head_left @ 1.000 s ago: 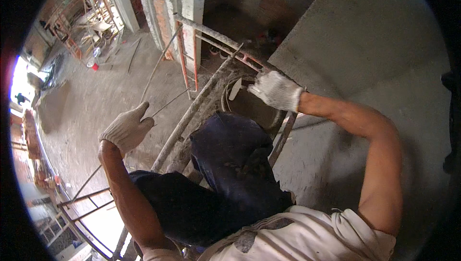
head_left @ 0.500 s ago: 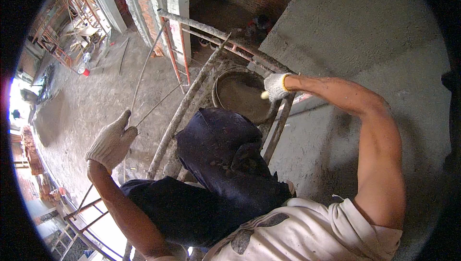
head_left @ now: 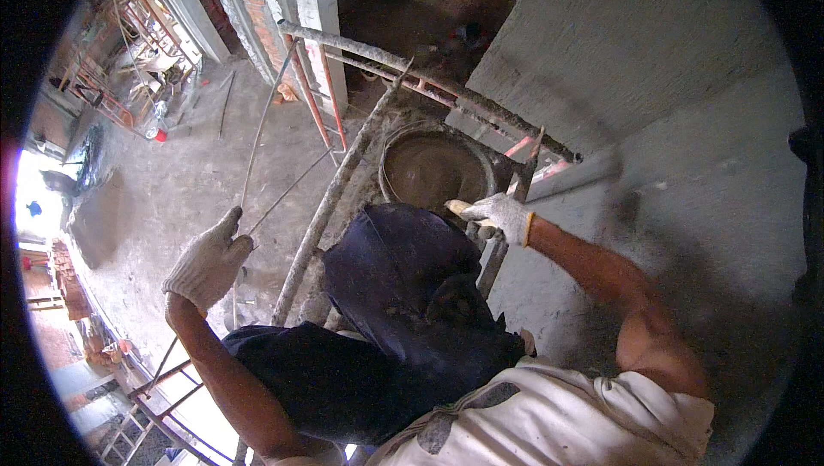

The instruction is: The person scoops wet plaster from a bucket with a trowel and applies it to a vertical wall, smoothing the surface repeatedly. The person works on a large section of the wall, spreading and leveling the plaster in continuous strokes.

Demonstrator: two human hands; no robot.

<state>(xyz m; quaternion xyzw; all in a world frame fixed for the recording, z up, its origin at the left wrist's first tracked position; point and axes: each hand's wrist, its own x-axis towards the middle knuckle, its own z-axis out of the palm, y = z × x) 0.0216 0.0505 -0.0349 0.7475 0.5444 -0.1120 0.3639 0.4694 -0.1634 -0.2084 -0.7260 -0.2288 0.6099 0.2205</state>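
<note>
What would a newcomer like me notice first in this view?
Probably the round bucket of grey-brown paste near the centre, just beyond the dark-clad knee. Next, the white-gloved left hand, held open on the left, and the right hand near the bucket's edge.

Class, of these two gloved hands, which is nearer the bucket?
The right hand: it is beside the near right edge of the bucket. The left hand is much farther left, on the other side of the long pole.
</note>
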